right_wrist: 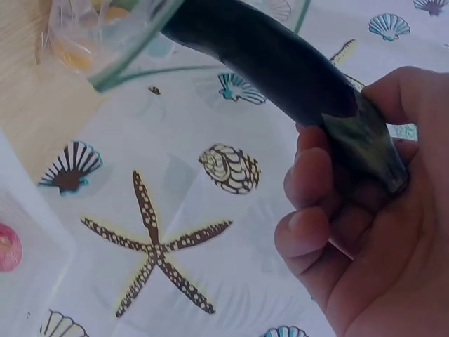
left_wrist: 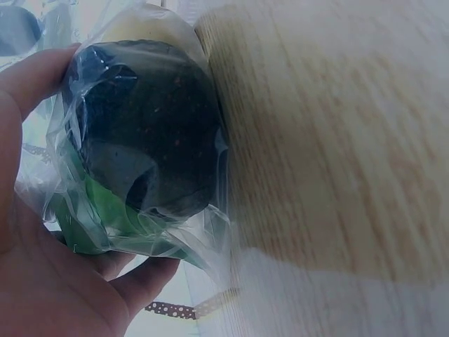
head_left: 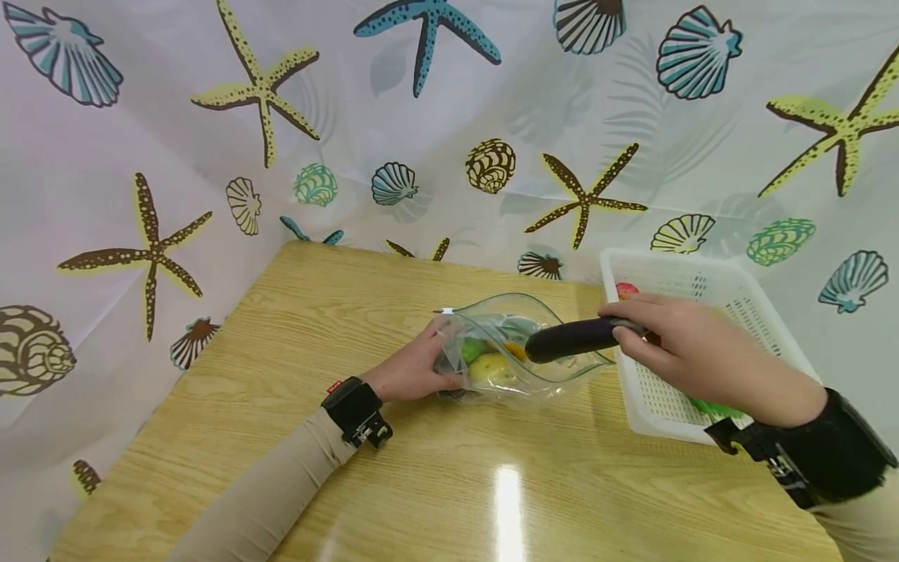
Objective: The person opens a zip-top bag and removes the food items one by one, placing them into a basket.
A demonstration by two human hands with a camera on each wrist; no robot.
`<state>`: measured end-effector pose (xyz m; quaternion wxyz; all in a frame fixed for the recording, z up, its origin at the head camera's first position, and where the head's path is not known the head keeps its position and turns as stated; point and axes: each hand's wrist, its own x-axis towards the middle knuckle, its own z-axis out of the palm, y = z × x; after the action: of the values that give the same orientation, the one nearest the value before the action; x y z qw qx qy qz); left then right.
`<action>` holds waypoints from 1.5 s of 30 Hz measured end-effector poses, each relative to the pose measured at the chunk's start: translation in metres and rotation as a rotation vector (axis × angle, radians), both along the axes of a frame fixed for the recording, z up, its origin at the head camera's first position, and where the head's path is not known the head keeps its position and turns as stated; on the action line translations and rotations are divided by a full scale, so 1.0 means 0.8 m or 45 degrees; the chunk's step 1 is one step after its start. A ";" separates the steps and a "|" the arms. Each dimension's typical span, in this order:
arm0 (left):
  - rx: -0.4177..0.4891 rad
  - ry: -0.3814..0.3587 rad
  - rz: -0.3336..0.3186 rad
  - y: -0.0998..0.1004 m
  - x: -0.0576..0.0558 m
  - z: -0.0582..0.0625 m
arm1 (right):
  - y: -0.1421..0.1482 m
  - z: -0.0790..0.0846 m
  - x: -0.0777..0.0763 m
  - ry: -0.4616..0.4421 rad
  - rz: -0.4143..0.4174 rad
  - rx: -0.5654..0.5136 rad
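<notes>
A clear zip bag lies on the table with its green-edged mouth spread open toward the right. Inside it are a yellow fruit, a green item and, in the left wrist view, a large dark item. My left hand grips the bag's far-left end, thumb and fingers around it. In my right hand, an eggplant is pinched by its stem end. Its rounded tip is at the bag's mouth; the right wrist view shows the green cap between thumb and fingers.
At the right stands a white perforated basket holding a red item and something green, partly hidden by my right arm. A curtain printed with starfish and shells hangs behind the wooden table.
</notes>
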<state>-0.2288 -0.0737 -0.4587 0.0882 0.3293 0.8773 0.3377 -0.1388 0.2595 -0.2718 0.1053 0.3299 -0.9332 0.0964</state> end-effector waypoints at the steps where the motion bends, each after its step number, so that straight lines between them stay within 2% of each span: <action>1: 0.003 0.000 -0.003 0.001 0.000 0.000 | 0.004 0.003 0.002 0.006 -0.006 -0.003; 6: 0.003 0.002 -0.012 0.002 -0.001 -0.001 | 0.027 0.016 0.009 0.038 -0.038 -0.037; 12: 0.002 -0.008 -0.015 0.003 -0.003 -0.002 | 0.054 0.028 0.015 0.041 -0.155 -0.063; 18: 0.006 0.013 -0.029 0.002 -0.005 -0.005 | 0.090 0.029 0.011 0.116 -0.263 -0.106; 21: -0.006 -0.003 -0.018 0.002 -0.004 -0.006 | 0.110 0.025 0.007 0.118 -0.360 -0.137; 25: -0.021 -0.016 0.004 0.001 -0.002 -0.007 | 0.135 0.015 -0.002 0.097 -0.505 -0.150; 29: -0.013 -0.015 0.015 0.000 0.000 -0.007 | 0.161 -0.005 -0.018 0.070 -0.565 -0.108; 34: -0.014 -0.015 0.010 0.000 0.001 -0.006 | 0.196 -0.040 -0.036 -0.110 -0.648 -0.093; 39: -0.007 -0.020 0.000 0.001 0.002 -0.006 | 0.214 -0.066 -0.042 -0.234 -0.659 -0.075; 45: 0.001 -0.039 0.009 0.000 0.000 -0.003 | 0.213 -0.074 -0.039 -0.322 -0.639 -0.073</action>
<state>-0.2290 -0.0737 -0.4610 0.1002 0.3209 0.8769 0.3435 -0.1700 0.4297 -0.3306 0.0180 0.0708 -0.9883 0.1342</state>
